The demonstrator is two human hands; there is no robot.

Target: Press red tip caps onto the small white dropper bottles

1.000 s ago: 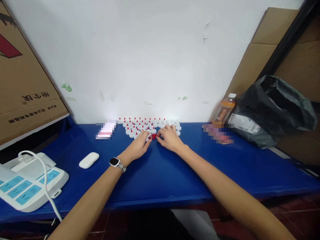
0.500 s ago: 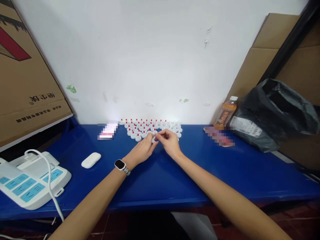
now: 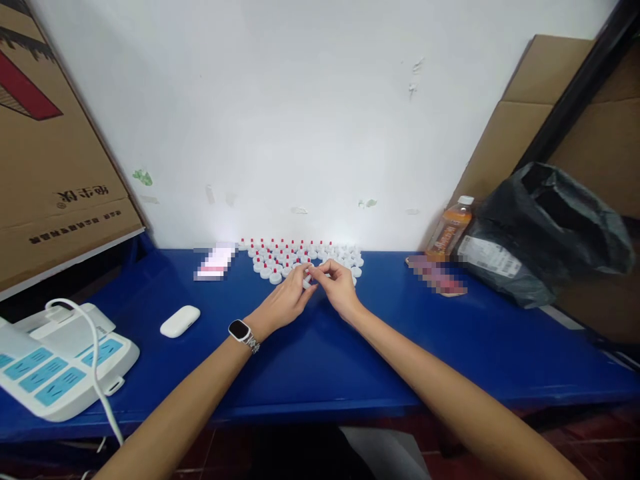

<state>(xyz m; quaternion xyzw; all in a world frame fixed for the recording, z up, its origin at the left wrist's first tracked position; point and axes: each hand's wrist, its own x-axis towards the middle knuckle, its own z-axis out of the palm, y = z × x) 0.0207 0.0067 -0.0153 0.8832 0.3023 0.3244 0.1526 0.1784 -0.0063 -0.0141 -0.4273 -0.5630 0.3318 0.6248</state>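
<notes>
My left hand (image 3: 284, 298), wearing a watch (image 3: 240, 330) at the wrist, is closed on a small white cap (image 3: 307, 284). My right hand (image 3: 341, 288) meets it from the right, thumb and fingers pinched at a tiny red tip (image 3: 309, 269) on top of this cap. Fingers partly hide both pieces. Just beyond the left hand stand several white caps with red tips (image 3: 275, 277), in rows on the blue table. Behind the right hand are several plain white caps (image 3: 356, 272), partly covered by the fingers.
A white earbud case (image 3: 180, 321) and a power strip (image 3: 65, 380) with a white cable lie left. A blurred phone-like thing (image 3: 215, 262) is near the wall. At right are a drink bottle (image 3: 450, 230), a blurred flat item (image 3: 437, 275) and a black plastic bag (image 3: 530, 267).
Both hands stay together in nearly the same place. The red tip between the fingers shows more plainly now. The whole view has shifted slightly.
</notes>
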